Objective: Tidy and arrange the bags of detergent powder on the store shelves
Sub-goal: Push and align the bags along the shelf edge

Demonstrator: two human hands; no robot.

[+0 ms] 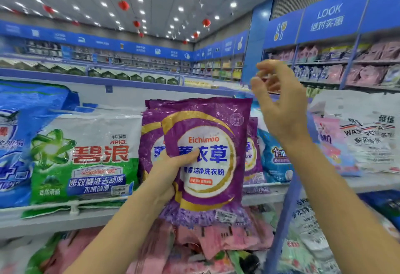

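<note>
Store shelf (54, 221) ahead: left hand (171, 169) grips purple bag (207, 154); right hand (279, 104) hovers, fingers (263, 86) spread, empty. Best seat it upright among matching bags.

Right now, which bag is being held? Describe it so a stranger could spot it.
On the grey shelf, purple bags stand between a green-and-white bag and a light blue bag. The left hand grips the front purple bag, the only one whose gold-ringed white circle shows whole.
</note>
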